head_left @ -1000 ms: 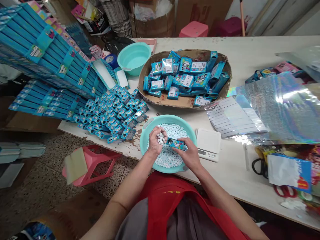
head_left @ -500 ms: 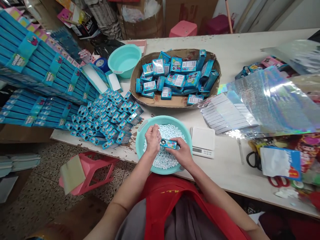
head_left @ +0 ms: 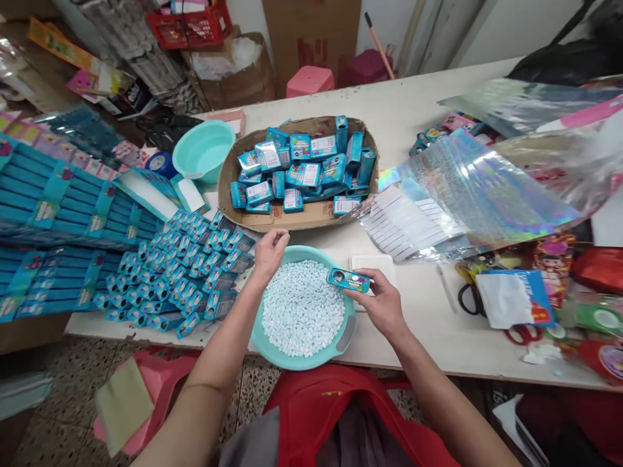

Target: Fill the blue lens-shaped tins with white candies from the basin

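My right hand (head_left: 387,303) grips a small blue candy box (head_left: 348,280) with a round hole at its left end, held over the right rim of the turquoise basin (head_left: 258,334). Small pale candies (head_left: 302,311) fill that basin. My left hand (head_left: 269,254) is above the basin's upper left rim, with its fingers curled in; whatever they may hold is hidden. Left of it, many similar blue boxes (head_left: 195,266) stand packed together, their holes facing up. Beyond the basin, a cut-down cardboard box (head_left: 296,220) contains several more blue candy boxes (head_left: 292,200).
A white scale (head_left: 372,263) lies partly behind my right hand. Holographic plastic sheets (head_left: 481,194), scissors (head_left: 471,299) and packets are on the right. Another turquoise basin (head_left: 182,162) sits at the back left, beside stacked blue cartons (head_left: 73,201). A pink stool (head_left: 160,383) stands below the table.
My hands have moved apart: the left went away from the candy box toward the upper left rim, and the right carried the box rightward. The camera view has shifted.
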A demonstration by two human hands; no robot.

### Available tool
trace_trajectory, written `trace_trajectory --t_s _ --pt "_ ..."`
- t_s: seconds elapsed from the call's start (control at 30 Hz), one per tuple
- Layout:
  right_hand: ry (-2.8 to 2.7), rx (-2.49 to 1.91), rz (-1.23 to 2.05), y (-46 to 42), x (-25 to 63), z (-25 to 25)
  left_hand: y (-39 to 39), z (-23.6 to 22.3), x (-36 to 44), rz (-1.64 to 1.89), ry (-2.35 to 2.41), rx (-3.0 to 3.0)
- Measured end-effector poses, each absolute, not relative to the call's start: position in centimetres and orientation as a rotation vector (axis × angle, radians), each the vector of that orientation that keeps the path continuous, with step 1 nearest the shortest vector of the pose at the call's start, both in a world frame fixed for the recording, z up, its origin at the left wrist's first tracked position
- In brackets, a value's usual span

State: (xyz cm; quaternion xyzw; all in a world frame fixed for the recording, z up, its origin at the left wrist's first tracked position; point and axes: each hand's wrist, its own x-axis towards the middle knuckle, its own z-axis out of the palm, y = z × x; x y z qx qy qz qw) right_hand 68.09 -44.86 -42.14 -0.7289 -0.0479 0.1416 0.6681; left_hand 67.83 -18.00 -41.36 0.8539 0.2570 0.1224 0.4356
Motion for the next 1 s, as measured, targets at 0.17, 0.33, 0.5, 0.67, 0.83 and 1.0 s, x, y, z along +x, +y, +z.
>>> trace_trajectory --t_s 0.17,0.33,0.5,0.67,0.83,1.0 --pt "0.087 -1.642 0.256 -47.3 68.9 -42.6 -16.8 -42.9 78.0 0.244 0.557 2.491" --pt "0.212 -1.691 0.108 -48.7 70.4 -46.2 -16.6 -44.2 87.0 -0.031 0.523 2.664" --pt "0.138 -1.826 0.016 -49.5 71.8 -49.1 -17.5 -43.9 89.7 -0.022 0.792 2.475" --pt "-0.2 -2.102 -0.327 -49.8 69.7 -44.6 -18.2 -39.6 81.8 0.084 0.729 2.434" --pt "-0.519 -1.857 0.136 -46.2 66.5 -39.8 -21.0 -35.3 66.1 -0.443 -0.02 2.173" --pt "-0.339 -1.269 1.195 -43.1 63.8 -41.9 -23.0 -38.1 57.9 -0.493 0.001 1.765"
